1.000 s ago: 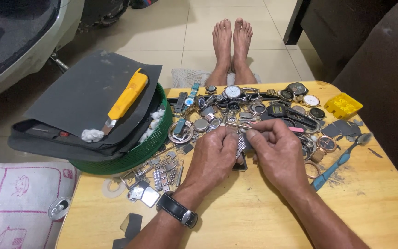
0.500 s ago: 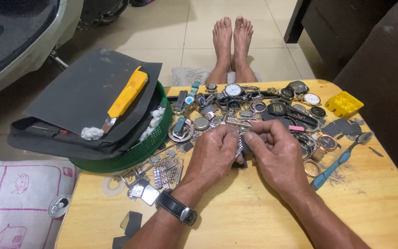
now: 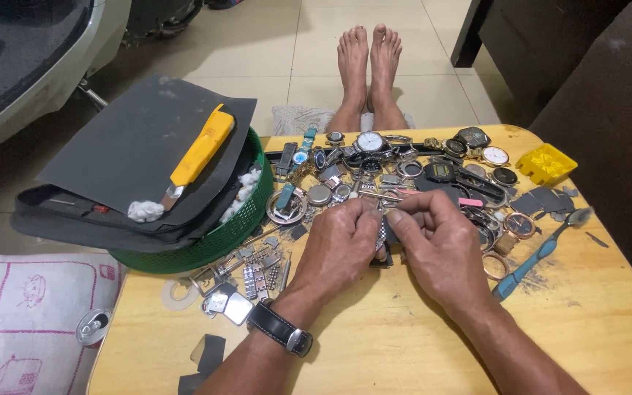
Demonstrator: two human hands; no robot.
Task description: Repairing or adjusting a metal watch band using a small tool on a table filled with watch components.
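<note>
While both hands meet over the middle of the wooden table [image 3: 418, 344], a short piece of metal watch band [image 3: 381, 235] shows between them: silvery, made of small links, hanging narrow and nearly upright, with most of its length hidden by the fingers. A dark bit lies just under it at 6 o'clock, too covered to tell what it is.

The left hand [image 3: 338, 245] is curled almost closed, its fingertips pinching the band from the 9 o'clock side; a black-strapped wristwatch [image 3: 281, 329] sits on that wrist. The right hand [image 3: 440, 245] is likewise nearly closed, thumb and forefinger nipping the band's upper end from the 3 o'clock side. So the band sits right in the gap where the two sets of fingertips come together, touching both.

From the hands, a heap of watches and watch parts [image 3: 404, 164] spreads at 12 o'clock. A blue toothbrush [image 3: 539, 256] lies at 3 o'clock of the right hand, a small yellow box [image 3: 546, 164] at 2 o'clock. A green basket [image 3: 221, 234] holding dark sandpaper sheets and a yellow-handled tool [image 3: 199, 153] stands at 10 o'clock of the left hand.
</note>
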